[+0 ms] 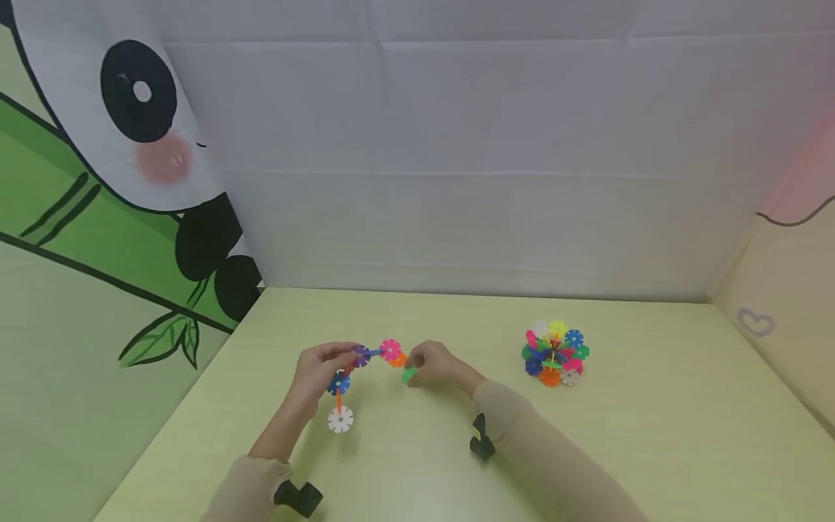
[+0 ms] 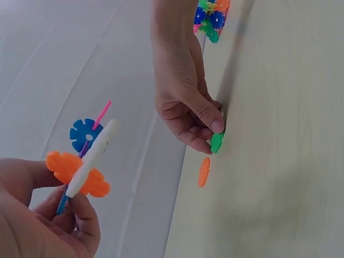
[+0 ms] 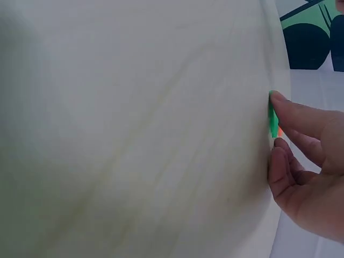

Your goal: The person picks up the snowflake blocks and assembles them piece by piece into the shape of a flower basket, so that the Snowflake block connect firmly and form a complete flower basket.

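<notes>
My left hand (image 1: 316, 371) pinches a chain of notched plastic snowflake discs. A white disc (image 1: 340, 420) hangs at its near end, an orange one just above it, then a blue disc (image 1: 338, 383). Past the fingers, a purple disc (image 1: 362, 355) and a pink disc (image 1: 391, 350) continue the chain to the right. Between thumb and fingertips my right hand (image 1: 435, 364) pinches a green disc (image 2: 217, 142), low over the table. A loose orange disc (image 2: 203, 172) lies beside it on the tabletop. In the right wrist view, fingers cover part of the green disc (image 3: 273, 122).
A pile of multicoloured snowflake discs (image 1: 554, 355) sits farther right on the pale wooden table (image 1: 652, 420). A white cloth wall (image 1: 483, 159) stands behind the table. Printed panels flank it, one with a panda and bamboo.
</notes>
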`<action>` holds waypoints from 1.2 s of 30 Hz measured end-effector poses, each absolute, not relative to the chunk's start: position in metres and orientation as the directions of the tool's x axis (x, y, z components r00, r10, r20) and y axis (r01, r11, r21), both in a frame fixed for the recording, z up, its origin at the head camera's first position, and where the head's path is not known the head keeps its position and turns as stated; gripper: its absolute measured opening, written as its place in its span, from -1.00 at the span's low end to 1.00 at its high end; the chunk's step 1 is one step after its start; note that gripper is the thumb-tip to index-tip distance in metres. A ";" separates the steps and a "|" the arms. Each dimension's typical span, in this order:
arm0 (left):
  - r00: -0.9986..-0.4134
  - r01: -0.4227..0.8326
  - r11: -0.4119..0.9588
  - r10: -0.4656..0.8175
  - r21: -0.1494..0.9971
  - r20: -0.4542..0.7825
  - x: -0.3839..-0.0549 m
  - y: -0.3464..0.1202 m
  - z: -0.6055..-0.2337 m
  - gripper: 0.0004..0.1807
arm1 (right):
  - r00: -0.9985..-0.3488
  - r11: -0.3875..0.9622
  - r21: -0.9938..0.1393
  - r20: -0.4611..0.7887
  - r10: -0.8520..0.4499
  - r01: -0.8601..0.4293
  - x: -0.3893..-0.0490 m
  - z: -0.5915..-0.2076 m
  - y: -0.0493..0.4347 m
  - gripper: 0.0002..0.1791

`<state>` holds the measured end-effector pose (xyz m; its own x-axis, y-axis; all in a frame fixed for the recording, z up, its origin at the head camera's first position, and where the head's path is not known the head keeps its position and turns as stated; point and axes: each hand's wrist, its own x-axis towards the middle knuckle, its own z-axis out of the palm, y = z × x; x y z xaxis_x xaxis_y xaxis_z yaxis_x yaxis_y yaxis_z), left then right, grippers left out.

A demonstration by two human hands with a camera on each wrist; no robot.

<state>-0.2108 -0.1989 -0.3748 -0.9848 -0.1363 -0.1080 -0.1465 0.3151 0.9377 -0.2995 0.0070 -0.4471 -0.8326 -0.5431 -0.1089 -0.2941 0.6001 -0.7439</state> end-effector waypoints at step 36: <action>-0.988 -0.133 0.088 0.066 0.987 -0.139 -0.205 -0.112 -0.388 -0.76 | -0.706 0.367 -0.632 0.700 -0.105 -0.682 -0.213 -0.417 0.094 -0.82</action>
